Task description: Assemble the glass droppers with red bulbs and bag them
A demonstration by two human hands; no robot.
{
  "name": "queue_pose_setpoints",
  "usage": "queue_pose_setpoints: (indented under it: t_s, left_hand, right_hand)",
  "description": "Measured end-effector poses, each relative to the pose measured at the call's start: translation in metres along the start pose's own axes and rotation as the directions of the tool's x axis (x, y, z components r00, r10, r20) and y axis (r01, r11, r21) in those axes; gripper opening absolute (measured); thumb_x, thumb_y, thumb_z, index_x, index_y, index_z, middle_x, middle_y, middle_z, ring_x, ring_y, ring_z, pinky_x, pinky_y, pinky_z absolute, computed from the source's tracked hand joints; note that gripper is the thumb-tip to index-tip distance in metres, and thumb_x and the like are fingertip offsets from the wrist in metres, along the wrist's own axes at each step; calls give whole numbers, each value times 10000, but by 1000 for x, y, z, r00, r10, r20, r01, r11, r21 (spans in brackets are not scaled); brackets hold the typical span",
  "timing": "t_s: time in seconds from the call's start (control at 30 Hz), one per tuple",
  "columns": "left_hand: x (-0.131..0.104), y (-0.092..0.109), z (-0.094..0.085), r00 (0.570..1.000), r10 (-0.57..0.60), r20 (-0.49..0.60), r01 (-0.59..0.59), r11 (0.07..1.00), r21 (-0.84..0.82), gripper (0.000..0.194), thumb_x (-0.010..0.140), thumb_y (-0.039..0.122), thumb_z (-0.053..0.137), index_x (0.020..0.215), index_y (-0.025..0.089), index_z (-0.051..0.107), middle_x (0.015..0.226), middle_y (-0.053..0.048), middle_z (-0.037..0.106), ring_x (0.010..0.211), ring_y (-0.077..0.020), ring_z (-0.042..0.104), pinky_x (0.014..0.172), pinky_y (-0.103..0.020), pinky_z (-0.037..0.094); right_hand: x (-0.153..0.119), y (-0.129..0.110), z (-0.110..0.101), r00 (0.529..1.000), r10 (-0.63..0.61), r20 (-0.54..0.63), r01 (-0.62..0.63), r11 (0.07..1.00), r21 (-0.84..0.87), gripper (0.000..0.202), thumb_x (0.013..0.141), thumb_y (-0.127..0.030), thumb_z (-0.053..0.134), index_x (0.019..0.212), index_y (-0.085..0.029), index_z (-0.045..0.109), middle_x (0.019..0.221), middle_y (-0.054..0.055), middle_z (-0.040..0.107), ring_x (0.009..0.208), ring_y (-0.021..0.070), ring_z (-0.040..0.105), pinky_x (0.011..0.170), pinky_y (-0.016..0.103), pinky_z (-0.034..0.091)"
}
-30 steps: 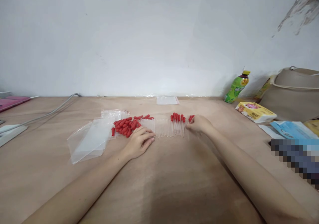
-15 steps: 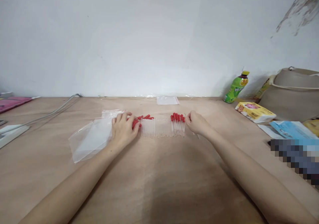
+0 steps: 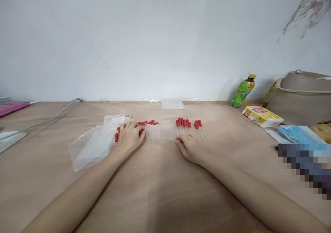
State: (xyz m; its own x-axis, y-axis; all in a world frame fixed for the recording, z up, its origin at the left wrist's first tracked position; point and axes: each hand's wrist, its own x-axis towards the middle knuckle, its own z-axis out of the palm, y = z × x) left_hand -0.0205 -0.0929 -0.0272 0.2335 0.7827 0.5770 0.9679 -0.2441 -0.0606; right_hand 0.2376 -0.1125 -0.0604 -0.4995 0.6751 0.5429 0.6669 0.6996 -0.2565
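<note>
Clear thin glass tubes [image 3: 167, 133] lie side by side in a row on the table. My right hand [image 3: 190, 148] is at the row's near edge, with thumb and fingers pinched on the end of one clear glass tube [image 3: 173, 140]. Behind that hand lie several droppers [image 3: 183, 122] with red bulbs on their tubes. A few more red-capped droppers [image 3: 198, 124] slant apart at the right. Curled over the row's left end, my left hand [image 3: 130, 136] has a red rubber bulb [image 3: 141, 132] between thumb and fingers. Loose red bulbs [image 3: 152, 122] lie beyond it, and another red bulb [image 3: 116, 137] shows at its left.
Clear plastic bags [image 3: 95, 145] lie left of my left hand, with a small white bag [image 3: 172, 105] near the wall. At right stand a green bottle [image 3: 243, 90], a yellow tissue pack [image 3: 262, 116] and a grey bag [image 3: 302, 96]. A grey cable [image 3: 59, 114] runs at left.
My right hand has moved left and nearer, from the droppers at the right to the tube row. Slanted droppers now lie uncovered there. My left hand has barely shifted.
</note>
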Motion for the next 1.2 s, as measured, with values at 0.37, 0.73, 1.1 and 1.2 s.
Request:
queue_pose_setpoints:
  t_s: [0.37,0.73,1.1,1.2]
  left_hand:
    - [-2,-8,9,964,-50,-260,-23,963,-268,190,843,228,462,813,165,639,776,-55,565,773,-192,508,724,-340,389]
    - [-29,19,-25,906,423,1,-312,669,-674,160,829,178,466,859,177,623,817,-56,569,754,-144,524,662,-261,445]
    - [-37,30,-11,932,319,174,-153,779,-608,179,832,311,503,910,177,592,794,-34,566,707,-140,539,643,-252,429]
    - [-37,37,-11,945,285,164,-125,772,-624,178,875,256,435,887,188,599,827,-34,575,776,-146,542,707,-266,423]
  right_hand:
    - [-3,0,-2,1000,-8,-23,9,999,36,126,863,-202,388,928,-165,490,793,53,620,699,160,552,690,306,373]
    - [-9,9,-6,1000,-18,-10,19,993,119,234,878,-222,385,1031,-179,557,873,75,613,801,171,562,716,310,436]
    - [-8,4,-8,999,-45,-12,46,985,166,222,864,-202,405,1002,-162,575,823,67,585,731,147,541,673,273,437]
    - [-7,-5,-11,998,-58,-12,60,976,209,193,852,-205,428,961,-157,580,817,66,574,706,134,536,649,251,437]
